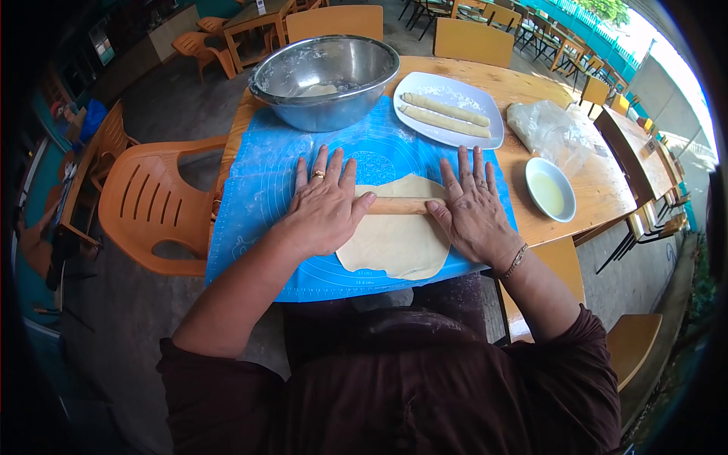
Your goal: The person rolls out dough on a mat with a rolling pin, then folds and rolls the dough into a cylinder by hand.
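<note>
A wooden rolling pin lies crosswise on a flat, thin sheet of dough with an uneven edge. My left hand rests palm down over the pin's left end, fingers stretched forward and thumb along the pin. Over the right end lies my right hand, also flat with fingers extended. Both palms cover the ends of the pin. Beneath the dough is a blue silicone mat printed with circles and a ruler edge.
A steel bowl with some dough inside stands at the back left. Beside it, a white plate holds two rolled dough strips. Right of the mat are a small bowl of pale liquid and a plastic bag. An orange chair stands left.
</note>
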`<state>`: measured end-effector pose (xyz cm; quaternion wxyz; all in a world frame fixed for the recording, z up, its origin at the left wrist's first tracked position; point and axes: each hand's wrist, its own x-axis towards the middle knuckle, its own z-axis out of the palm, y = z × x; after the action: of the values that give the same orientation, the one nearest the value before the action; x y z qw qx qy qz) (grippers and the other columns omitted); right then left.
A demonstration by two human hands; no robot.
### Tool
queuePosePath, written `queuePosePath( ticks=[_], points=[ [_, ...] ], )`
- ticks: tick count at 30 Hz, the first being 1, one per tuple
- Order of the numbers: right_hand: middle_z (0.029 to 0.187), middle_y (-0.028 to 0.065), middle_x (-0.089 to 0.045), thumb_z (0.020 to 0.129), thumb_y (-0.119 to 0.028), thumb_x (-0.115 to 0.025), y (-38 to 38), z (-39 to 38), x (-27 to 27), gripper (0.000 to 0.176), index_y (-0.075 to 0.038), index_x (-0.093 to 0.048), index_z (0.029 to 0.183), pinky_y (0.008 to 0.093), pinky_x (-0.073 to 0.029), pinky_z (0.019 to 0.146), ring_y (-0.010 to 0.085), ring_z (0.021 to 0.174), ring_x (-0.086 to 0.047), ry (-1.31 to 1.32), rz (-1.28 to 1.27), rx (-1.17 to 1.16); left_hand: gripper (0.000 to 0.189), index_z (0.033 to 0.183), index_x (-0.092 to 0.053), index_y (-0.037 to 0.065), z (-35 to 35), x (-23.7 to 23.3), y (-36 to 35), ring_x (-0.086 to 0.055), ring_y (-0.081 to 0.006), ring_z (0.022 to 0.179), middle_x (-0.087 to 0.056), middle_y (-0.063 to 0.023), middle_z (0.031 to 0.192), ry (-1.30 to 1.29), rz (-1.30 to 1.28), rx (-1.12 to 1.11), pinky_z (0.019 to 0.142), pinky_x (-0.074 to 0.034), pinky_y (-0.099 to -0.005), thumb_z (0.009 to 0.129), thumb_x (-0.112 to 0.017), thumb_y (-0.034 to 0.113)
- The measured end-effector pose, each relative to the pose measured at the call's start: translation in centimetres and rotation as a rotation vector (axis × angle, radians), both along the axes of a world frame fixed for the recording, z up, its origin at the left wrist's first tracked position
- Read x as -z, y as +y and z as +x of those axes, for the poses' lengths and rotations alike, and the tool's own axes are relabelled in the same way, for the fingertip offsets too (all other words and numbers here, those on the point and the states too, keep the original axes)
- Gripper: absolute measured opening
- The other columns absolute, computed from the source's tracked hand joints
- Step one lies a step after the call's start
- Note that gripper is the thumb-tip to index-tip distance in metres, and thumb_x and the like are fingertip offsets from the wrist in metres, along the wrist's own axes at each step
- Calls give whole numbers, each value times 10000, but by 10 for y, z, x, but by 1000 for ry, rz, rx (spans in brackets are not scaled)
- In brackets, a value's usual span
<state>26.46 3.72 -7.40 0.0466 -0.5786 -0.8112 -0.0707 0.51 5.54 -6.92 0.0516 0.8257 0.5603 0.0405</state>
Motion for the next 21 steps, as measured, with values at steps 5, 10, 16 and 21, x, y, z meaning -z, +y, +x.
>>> queuePosePath(
  ticks=[5, 10, 16, 21],
  points=[
    [1628, 355, -172, 1057, -488, -369, 29, 4, 14, 730, 22, -297, 1574, 594, -56, 1246, 504, 1542, -75, 58, 161, -40, 707, 1539, -310, -73, 4, 3, 23, -77, -431, 1560, -243, -283, 1634, 21, -13, -55, 1253, -55, -579, 1085, -289, 468],
    [1649, 325, -146, 1038, -422, -377, 54, -1, 12, 694, -8, -292, 1588, 599, -26, 1246, 485, 1552, -50, -17, 221, -21, 591, 1430, -431, -71, 8, 10, 45, -315, -433, 1450, -429, -265, 1486, 41, 59, -140, 1204, -222, -558, 1069, -365, 392],
    [1668, 288, -135, 1017, -391, -407, 78, -6, 15, 685, -45, -297, 1598, 602, -16, 1246, 468, 1558, -36, -63, 258, 26, 438, 1221, -565, -48, 8, 10, 58, -467, -394, 1278, -535, -227, 1309, 2, 120, -154, 1092, -334, -549, 1010, -464, 322],
    [1668, 291, -128, 1023, -408, -421, 89, -9, 15, 687, -56, -297, 1600, 605, -24, 1245, 472, 1557, -33, -26, 246, 49, 407, 1201, -591, -40, 12, 9, 62, -487, -380, 1256, -547, -221, 1297, -27, 141, -210, 1057, -360, -519, 1008, -472, 298]
  ],
)
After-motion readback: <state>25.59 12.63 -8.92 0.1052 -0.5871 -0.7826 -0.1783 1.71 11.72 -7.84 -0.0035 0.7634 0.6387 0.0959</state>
